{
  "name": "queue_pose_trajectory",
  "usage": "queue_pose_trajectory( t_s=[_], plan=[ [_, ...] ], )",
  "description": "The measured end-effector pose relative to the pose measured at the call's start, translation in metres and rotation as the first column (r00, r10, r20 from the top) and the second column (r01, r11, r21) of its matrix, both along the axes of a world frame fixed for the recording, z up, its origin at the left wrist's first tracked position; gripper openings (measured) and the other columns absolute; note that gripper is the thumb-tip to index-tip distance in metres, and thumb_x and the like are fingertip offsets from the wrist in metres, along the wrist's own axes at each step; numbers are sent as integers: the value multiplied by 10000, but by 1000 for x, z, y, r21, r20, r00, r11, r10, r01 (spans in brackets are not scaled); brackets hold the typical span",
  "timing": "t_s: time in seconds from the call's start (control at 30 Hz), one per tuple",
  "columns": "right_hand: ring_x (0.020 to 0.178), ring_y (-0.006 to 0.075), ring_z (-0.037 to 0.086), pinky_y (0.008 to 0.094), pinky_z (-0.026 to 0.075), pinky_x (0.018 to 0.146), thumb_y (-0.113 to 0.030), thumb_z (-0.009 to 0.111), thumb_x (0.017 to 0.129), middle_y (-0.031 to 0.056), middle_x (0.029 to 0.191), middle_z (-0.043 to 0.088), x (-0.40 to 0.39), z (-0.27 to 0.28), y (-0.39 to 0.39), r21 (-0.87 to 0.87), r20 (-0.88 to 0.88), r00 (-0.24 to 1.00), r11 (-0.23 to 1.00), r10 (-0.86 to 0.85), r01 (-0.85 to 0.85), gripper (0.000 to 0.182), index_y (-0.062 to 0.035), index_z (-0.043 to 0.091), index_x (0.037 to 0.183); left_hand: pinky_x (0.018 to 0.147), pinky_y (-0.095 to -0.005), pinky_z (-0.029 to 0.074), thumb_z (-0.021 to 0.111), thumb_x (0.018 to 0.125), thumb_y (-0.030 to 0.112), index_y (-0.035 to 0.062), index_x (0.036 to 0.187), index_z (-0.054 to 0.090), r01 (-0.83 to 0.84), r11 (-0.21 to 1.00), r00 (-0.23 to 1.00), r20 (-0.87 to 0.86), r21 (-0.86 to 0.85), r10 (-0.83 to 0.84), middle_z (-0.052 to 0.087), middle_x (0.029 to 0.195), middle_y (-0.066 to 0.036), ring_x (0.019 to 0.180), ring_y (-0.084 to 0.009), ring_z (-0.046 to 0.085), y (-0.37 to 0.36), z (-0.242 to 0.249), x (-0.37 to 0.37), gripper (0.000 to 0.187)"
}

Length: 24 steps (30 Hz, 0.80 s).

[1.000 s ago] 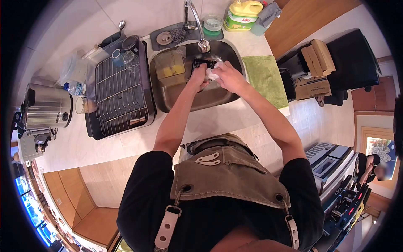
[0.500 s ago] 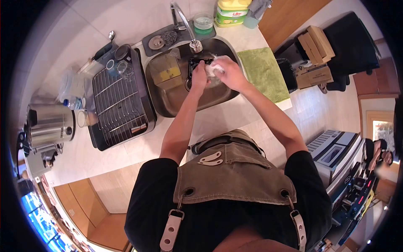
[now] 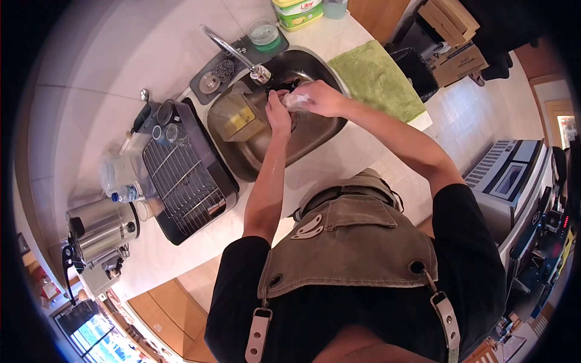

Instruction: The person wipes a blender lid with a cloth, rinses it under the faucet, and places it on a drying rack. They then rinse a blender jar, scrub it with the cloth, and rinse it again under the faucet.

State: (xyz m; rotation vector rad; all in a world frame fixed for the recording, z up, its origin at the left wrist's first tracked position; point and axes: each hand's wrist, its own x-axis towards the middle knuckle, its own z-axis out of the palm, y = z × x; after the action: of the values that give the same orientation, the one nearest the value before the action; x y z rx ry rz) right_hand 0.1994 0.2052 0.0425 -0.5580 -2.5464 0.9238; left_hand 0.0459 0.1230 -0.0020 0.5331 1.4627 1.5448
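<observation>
Over the sink (image 3: 284, 148), my right hand (image 3: 325, 98) is closed around a whitish, soapy-looking lump (image 3: 295, 101). My left hand (image 3: 278, 113) meets it from the other side, its fingers curled against the lump's left end. A black object (image 3: 289, 85) shows just behind my hands, partly covered by them. Left of my hands, a clear plastic container (image 3: 251, 129) leans in the sink with something yellow in it. The faucet head (image 3: 260, 74) hangs just above and beyond my hands. I cannot tell what the whitish lump is.
A dish rack (image 3: 187, 181) with cups at its far end stands left of the sink. To the right lies a green towel (image 3: 378, 81). Behind the sink are a scouring pad (image 3: 224, 71), a green-bottomed tub (image 3: 264, 37) and a yellow-green detergent container (image 3: 299, 13).
The view has swung, so the counter appears rotated. Both hands stay together over the sink around the whitish lump, and my right hand now lies flatter, reaching in from the right.
</observation>
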Motion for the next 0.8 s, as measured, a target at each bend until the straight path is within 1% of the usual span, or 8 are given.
queue_pose_trajectory(
  t_s=[0.03, 0.1, 0.2, 0.33, 0.4, 0.5, 0.7, 0.8],
  plan=[
    [934, 323, 668, 391, 547, 801, -101, 679, 782, 155, 1011, 686, 0, -1, 0, -263, 14, 997, 962, -73, 74, 316, -2, 662, 1082, 455, -269, 429, 364, 1030, 443, 40, 1018, 632, -30, 998, 999, -43, 52, 32, 621, 793, -47, 634, -131, 579, 2, -6, 2, 485],
    [915, 311, 691, 375, 557, 767, -105, 688, 776, 164, 991, 708, -1, -6, -2, -712, 95, 978, 673, -188, 199, 314, 4, 676, 1071, 515, -276, 477, 358, 1041, 446, 55, 1045, 627, -87, 984, 987, -119, 158, 106, 636, 880, -55, 743, -140, 608, 4, -18, 9, 474],
    [898, 120, 673, 312, 553, 686, -104, 688, 842, 147, 1012, 717, -2, -34, -1, -902, -39, 957, 422, -289, 91, 335, 38, 654, 1143, 648, -322, 535, 347, 1045, 434, 68, 1082, 628, -92, 973, 996, 41, 210, 85, 635, 978, -82, 845, -172, 635, 5, -29, 17, 463],
    [935, 262, 676, 381, 550, 780, -71, 673, 809, 157, 1040, 694, 11, -32, 9, -326, -42, 994, 942, -101, 82, 341, 9, 651, 1140, 769, -363, 561, 352, 1052, 407, 42, 1113, 608, 144, 990, 908, 398, 2, -133, 642, 1052, -106, 938, -223, 645, 9, -3, 9, 451],
    [976, 365, 654, 438, 535, 862, -78, 674, 777, 186, 1067, 671, 11, -33, 12, 152, -154, 985, 987, 83, -59, 369, -24, 655, 1142, 771, -352, 559, 371, 1048, 376, 15, 1078, 607, 274, 956, 763, 628, -104, -151, 659, 1021, -106, 897, -239, 652, 20, -9, -6, 433],
    [1004, 406, 618, 464, 503, 911, -71, 662, 783, 203, 1087, 641, 2, -39, 1, 124, -116, 992, 990, -49, 63, 391, -38, 639, 1171, 778, -369, 552, 367, 1045, 316, 9, 1026, 629, 78, 993, 831, 556, -90, -15, 669, 1006, -120, 880, -243, 655, 37, -37, -8, 404],
    [866, 381, 667, 415, 542, 813, -109, 690, 796, 176, 942, 698, -5, -33, -3, -301, -143, 946, 924, -290, 237, 281, -22, 689, 1064, 812, -347, 523, 385, 1033, 277, 11, 954, 640, -79, 995, 931, 360, 56, 54, 658, 958, -113, 873, -218, 641, 40, -49, 1, 377],
    [808, 380, 677, 406, 549, 771, -132, 703, 800, 155, 877, 713, -7, -23, -2, -825, -23, 904, 519, -426, 223, 245, -31, 708, 1023, 833, -327, 508, 408, 1027, 288, 19, 956, 641, -172, 975, 931, 346, 140, 115, 653, 983, -97, 914, -209, 632, 38, -43, 10, 362]
  ],
)
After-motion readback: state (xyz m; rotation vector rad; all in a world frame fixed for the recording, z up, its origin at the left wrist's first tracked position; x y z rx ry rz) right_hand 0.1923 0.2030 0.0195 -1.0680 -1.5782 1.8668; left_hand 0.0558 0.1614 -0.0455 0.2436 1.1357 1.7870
